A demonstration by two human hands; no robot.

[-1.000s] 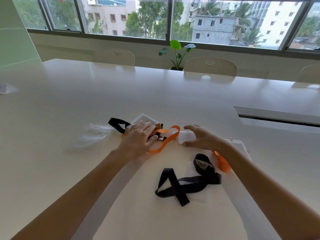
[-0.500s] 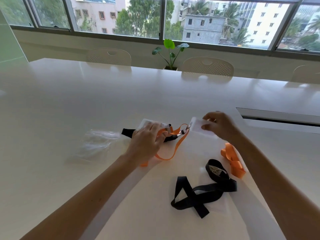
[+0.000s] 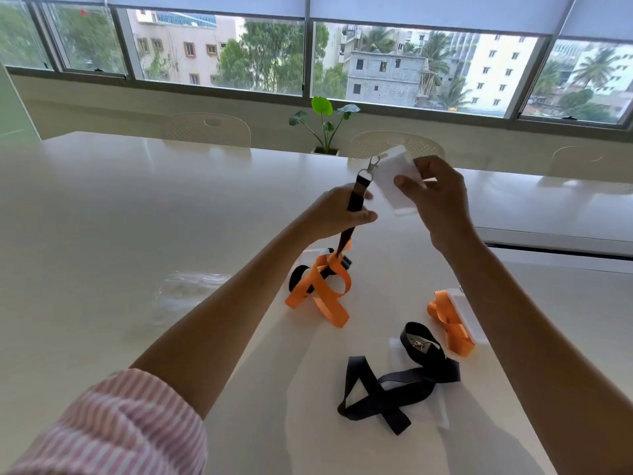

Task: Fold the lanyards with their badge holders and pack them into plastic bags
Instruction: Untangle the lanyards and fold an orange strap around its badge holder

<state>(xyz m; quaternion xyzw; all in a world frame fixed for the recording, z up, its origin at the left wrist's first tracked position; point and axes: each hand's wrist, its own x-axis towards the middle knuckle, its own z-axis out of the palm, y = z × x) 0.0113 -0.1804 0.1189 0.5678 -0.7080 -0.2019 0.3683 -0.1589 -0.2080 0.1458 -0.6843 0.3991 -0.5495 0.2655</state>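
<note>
My left hand (image 3: 337,216) is raised above the table and grips a black lanyard strap (image 3: 356,200) just below its metal clip (image 3: 371,165). The clip is hooked to a clear badge holder (image 3: 394,180), which my right hand (image 3: 436,197) pinches. The strap hangs down into a tangle of orange lanyard (image 3: 322,291) and black strap on the table. A second black lanyard (image 3: 397,382) lies looped on a clear badge holder near me. Another orange lanyard (image 3: 450,325) with a badge holder sits to the right. Clear plastic bags (image 3: 186,294) lie at the left.
The white table (image 3: 137,217) stretches far ahead, with a long cable slot (image 3: 555,245) at the right. Pale chairs (image 3: 207,130) stand along the far edge, and a small potted plant (image 3: 323,126) stands by the window.
Both hands have lifted off the table, raising the badge holder and the clip end of the black strap. The orange lanyard now trails in loops below. The camera has tilted up.
</note>
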